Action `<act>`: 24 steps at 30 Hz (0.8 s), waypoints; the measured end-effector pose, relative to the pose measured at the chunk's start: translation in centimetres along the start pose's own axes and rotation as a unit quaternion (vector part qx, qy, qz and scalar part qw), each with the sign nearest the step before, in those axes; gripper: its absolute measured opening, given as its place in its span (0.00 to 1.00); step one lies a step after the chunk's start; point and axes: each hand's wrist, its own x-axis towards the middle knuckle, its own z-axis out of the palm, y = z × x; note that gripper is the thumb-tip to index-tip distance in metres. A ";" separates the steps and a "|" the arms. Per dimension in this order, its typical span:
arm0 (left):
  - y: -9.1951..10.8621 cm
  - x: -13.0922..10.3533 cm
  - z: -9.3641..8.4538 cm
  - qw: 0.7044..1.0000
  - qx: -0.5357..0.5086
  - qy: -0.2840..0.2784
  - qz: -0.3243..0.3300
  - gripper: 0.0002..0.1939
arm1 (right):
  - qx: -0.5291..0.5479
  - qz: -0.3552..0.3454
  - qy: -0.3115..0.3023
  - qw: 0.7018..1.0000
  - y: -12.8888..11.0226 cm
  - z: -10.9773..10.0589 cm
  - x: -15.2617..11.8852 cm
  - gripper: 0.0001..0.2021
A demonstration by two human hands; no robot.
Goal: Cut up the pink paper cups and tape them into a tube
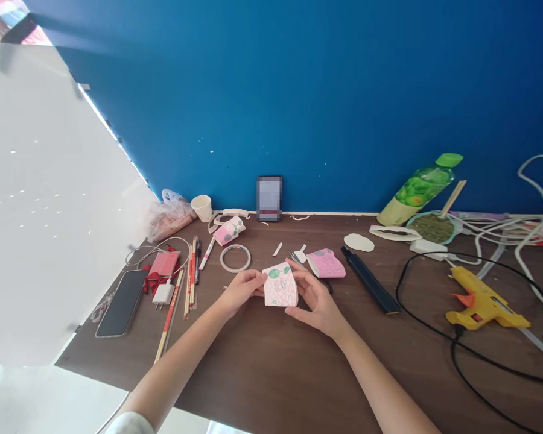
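Note:
A small white and pink piece with green spots [281, 286] is held between both hands above the brown table. My left hand [245, 292] pinches its left edge with the thumb in front. On the other side, my right hand [315, 301] has its fingers behind the right edge and its thumb near the lower corner. Scissors, partly hidden behind the piece and my right hand, lie by a folded pink piece [326, 263]. Another pink and green piece [229, 231] rests farther back on the left, near a white ring of tape [235, 258].
A yellow glue gun [486, 301] and black cable lie right, near a green-capped bottle [423, 190] and bowl [433, 227]. A dark flat bar [370, 281] is nearer. Chopsticks [192, 274], a phone [122, 303] and a paper cup [201, 207] stand or lie left.

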 end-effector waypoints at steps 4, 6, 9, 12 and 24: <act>-0.3 0.2 -0.2 1.000 -0.007 -0.006 0.001 0.21 | 0.013 0.004 -0.012 1.000 -0.1 0.0 0.0 0.24; -0.3 0.2 -0.3 1.000 -0.007 -0.008 -0.004 0.21 | 0.011 0.011 -0.013 1.000 -0.2 0.0 0.0 0.23; -0.4 0.3 -0.4 1.000 -0.010 -0.013 -0.017 0.21 | 0.011 0.014 -0.020 1.000 -0.2 0.1 0.0 0.22; -0.3 0.2 -0.5 1.000 -0.010 -0.020 -0.021 0.20 | 0.002 0.005 -0.021 1.000 -0.2 0.0 0.0 0.21; -0.4 0.8 -2.1 0.980 0.162 0.099 0.068 0.20 | -0.017 -0.005 0.106 0.994 0.2 0.3 0.1 0.24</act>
